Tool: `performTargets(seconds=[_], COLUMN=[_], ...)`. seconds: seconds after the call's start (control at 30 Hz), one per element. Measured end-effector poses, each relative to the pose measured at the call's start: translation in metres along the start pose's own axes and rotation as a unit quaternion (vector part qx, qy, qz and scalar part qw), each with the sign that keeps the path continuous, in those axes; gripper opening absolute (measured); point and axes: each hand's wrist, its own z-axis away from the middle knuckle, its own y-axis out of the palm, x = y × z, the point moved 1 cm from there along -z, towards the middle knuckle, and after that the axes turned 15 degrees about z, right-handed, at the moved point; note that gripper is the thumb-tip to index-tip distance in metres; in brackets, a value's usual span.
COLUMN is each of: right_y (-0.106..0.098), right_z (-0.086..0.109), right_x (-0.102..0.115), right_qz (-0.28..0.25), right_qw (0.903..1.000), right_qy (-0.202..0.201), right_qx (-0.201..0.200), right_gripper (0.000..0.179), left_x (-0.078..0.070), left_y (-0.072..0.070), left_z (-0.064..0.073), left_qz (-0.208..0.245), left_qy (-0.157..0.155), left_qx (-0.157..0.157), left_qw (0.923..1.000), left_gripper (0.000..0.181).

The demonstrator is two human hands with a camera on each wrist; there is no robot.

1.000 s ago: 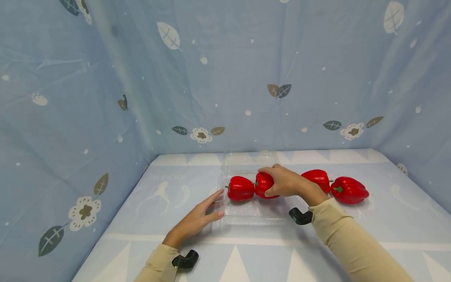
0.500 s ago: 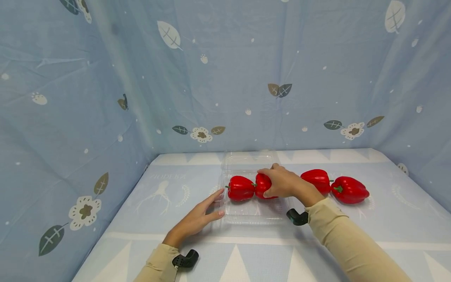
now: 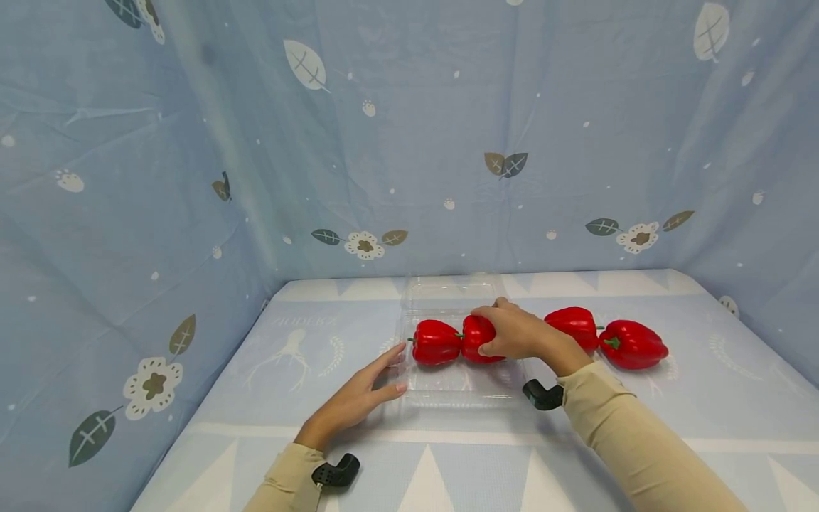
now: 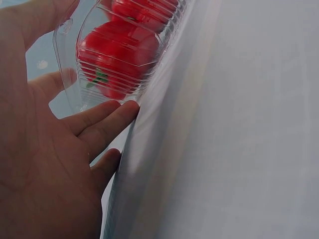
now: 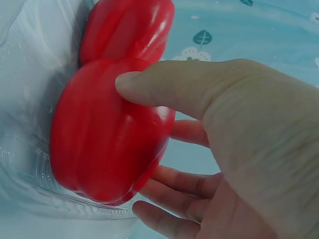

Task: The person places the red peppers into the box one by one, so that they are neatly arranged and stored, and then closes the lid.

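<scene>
Hardly anything has moved in the past second: the right hand and its pepper have barely shifted, and the left hand stays at the same edge. At far left a blue cloth (image 3: 156,277) printed with leaves and flowers begins, running on behind the desk (image 3: 486,462). Next comes the left beige sleeve (image 3: 288,476), with a small black device (image 3: 335,471) at the wrist. The left hand (image 3: 355,398) is spread wide and holds nothing; in the left wrist view its fingertips touch the side of a clear plastic container (image 3: 438,382). The container sits on the desk, its transparent lid (image 3: 454,288) open at the back. Inside, at left, lies the first red pepper (image 3: 436,343), on its side with the stem pointing left. Just right of it, also in the container, lies the second red pepper (image 3: 476,338), its stem end meeting the first. The right hand (image 3: 515,333) grips this one, thumb on the near side and fingers round the far side. Beyond the container, on the desk, lie the third red pepper (image 3: 571,326), stem pointing right, and beside it the fourth red pepper (image 3: 633,345), green stem facing left.
</scene>
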Motion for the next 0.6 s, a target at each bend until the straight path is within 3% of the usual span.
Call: performTargets(seconds=[0.37, 0.5, 0.6], right_y=[0.001, 0.002, 0.002], right_z=[0.000, 0.002, 0.007], right_x=[0.000, -0.005, -0.012], right_qz=[-0.001, -0.030, -0.066], right_qw=[1.0000, 0.9994, 0.9965], right_qy=[0.001, 0.000, -0.003], right_qx=[-0.005, -0.017, -0.050], right_gripper=[0.069, 0.071, 0.068], left_x=[0.000, 0.002, 0.001], left_y=[-0.001, 0.000, 0.000], left_z=[0.000, 0.000, 0.000], left_qz=[0.004, 0.001, -0.003], left_qy=[-0.001, 0.001, 0.002], left_qx=[0.000, -0.001, -0.001], left_qw=[1.0000, 1.0000, 1.0000], left_gripper=[0.069, 0.069, 0.070])
